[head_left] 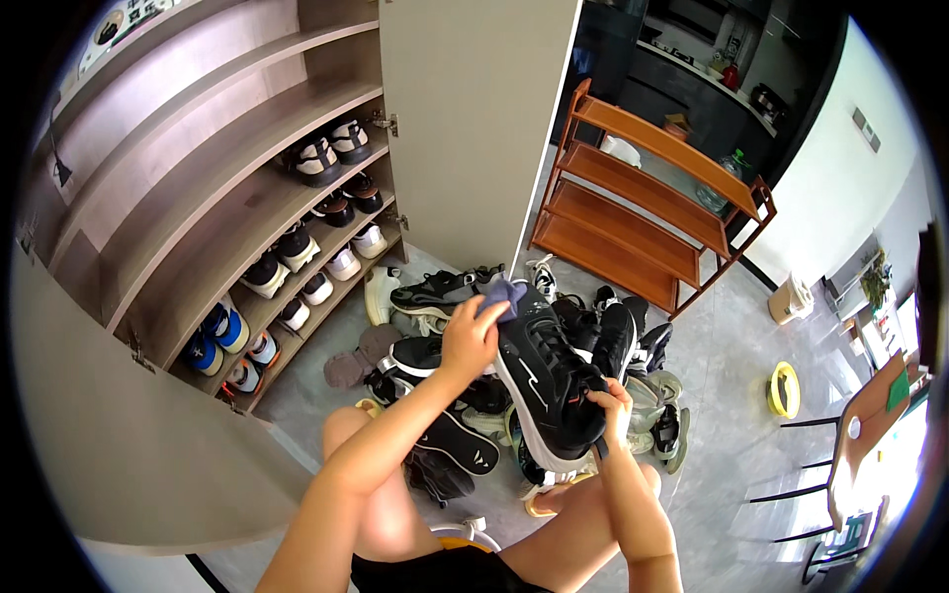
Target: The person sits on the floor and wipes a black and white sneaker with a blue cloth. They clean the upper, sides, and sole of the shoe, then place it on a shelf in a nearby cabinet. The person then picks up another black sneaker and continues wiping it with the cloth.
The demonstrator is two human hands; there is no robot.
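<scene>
A black sneaker (542,381) with a white sole is held up in front of me, toe pointing away. My right hand (615,407) grips it at the heel collar. Against its toe my left hand (470,339) pinches a bluish-purple cloth (505,297). Beneath and around the sneaker lies a pile of shoes, mostly black, with some white and pale green ones. An upturned shoe with a black sole (460,442) lies below my left forearm. A black and white sneaker (615,339) rests just right of the held one.
At left, an open shoe cabinet (237,168) holds several pairs on its lower shelves; its door (465,128) stands open. A brown wooden rack (633,212) is beyond the pile. Further right are a yellow basin (784,389), a beige bin (791,299) and a wooden table (858,445).
</scene>
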